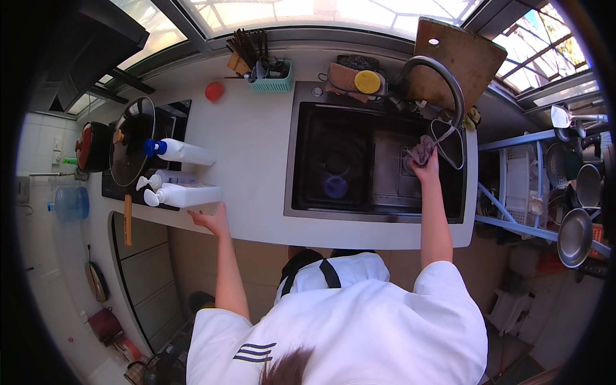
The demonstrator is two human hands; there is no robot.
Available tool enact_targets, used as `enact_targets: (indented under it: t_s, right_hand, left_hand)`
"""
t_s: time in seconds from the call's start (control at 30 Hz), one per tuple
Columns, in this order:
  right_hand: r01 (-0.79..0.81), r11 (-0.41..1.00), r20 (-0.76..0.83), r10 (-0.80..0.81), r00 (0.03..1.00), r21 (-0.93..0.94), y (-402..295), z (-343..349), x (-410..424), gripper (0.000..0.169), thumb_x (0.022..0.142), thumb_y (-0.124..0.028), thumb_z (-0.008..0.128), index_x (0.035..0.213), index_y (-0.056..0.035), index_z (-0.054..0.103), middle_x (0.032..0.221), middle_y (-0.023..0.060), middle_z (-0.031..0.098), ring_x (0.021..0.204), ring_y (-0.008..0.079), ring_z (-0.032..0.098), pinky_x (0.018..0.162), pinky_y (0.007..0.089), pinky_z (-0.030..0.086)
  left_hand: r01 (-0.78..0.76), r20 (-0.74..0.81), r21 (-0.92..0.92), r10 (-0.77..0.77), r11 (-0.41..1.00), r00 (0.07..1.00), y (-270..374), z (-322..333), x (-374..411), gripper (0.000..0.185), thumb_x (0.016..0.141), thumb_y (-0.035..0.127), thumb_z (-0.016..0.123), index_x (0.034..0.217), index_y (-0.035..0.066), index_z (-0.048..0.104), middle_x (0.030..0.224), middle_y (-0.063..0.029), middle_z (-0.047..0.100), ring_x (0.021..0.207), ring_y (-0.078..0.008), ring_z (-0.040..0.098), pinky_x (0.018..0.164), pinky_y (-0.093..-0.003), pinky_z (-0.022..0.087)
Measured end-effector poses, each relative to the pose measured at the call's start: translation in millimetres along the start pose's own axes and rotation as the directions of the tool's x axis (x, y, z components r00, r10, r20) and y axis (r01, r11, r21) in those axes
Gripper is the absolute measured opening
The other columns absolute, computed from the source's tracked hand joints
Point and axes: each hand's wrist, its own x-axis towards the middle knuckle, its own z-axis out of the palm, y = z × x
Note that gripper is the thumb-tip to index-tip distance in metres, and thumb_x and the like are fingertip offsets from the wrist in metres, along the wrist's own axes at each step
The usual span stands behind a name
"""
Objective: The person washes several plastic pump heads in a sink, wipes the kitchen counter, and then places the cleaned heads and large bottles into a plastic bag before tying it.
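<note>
My right hand (pixel 427 168) grips a crumpled greyish-pink cloth (pixel 423 150) under the spout of the curved faucet (pixel 456 89), over the right basin of the dark sink (pixel 332 211). At the counter's front edge, my left hand (pixel 211 221) has its fingers spread and nothing in it. Just beyond that hand is a white pump bottle (pixel 192 194); whether they touch I cannot tell. Another pump bottle (pixel 175 178) stands behind it, and a blue-topped pump bottle (pixel 187 151) is farther back. A round purple-blue object (pixel 336 186) rests in the left basin.
A glass lid (pixel 132 144) and a dark pot (pixel 94 147) are at the cooktop on the left. At the back are a red ball-like object (pixel 214 91), a green utensil basket (pixel 272 84) and a wooden cutting board (pixel 452 60). Pans hang on a blue rack (pixel 519 224) at right.
</note>
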Motion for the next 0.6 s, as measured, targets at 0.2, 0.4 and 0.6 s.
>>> enact_targets:
  t_s: [0.2, 0.4, 0.6]
  right_hand:
    - [-0.012, 0.917, -0.036, 0.028, 0.999, 0.399, 0.9, -0.4, -53.4, 0.042, 0.089, -0.023, 0.054, 0.125, -0.0009, 0.05, 0.127, 0.0164, 0.054, 0.122, 0.0323, 0.049, 0.106, 0.0535, 0.039]
    - [0.04, 0.894, -0.012, -0.039, 0.999, 0.447, -5.6, -25.9, -0.5, 0.037, 0.091, -0.028, 0.054, 0.119, -0.0039, 0.056, 0.122, 0.0147, 0.058, 0.114, 0.0327, 0.055, 0.1, 0.0531, 0.043]
    - [-0.064, 0.802, 0.158, -0.039, 0.987, 0.593, 1.8, -8.0, 18.5, 0.038, 0.084, -0.033, 0.061, 0.109, -0.0056, 0.059, 0.114, 0.0131, 0.061, 0.105, 0.0324, 0.055, 0.088, 0.0483, 0.047]
  left_hand:
    - [0.223, 0.085, -0.133, -0.213, 0.966, 0.973, 27.2, -31.0, -35.8, 0.102, 0.069, 0.005, 0.076, 0.148, 0.004, 0.011, 0.138, -0.0209, 0.026, 0.122, -0.0323, 0.042, 0.093, -0.0438, 0.048]
    - [0.217, 0.169, -0.23, -0.181, 0.949, 0.969, 53.5, -31.1, -52.7, 0.091, 0.074, 0.001, 0.07, 0.147, 0.006, 0.016, 0.137, -0.0189, 0.029, 0.122, -0.0303, 0.043, 0.092, -0.0421, 0.049]
    - [0.201, 0.353, -0.369, -0.063, 0.907, 0.934, 116.7, -15.9, -82.0, 0.075, 0.079, -0.002, 0.063, 0.143, 0.005, 0.024, 0.135, -0.0174, 0.038, 0.124, -0.026, 0.044, 0.094, -0.0386, 0.048]
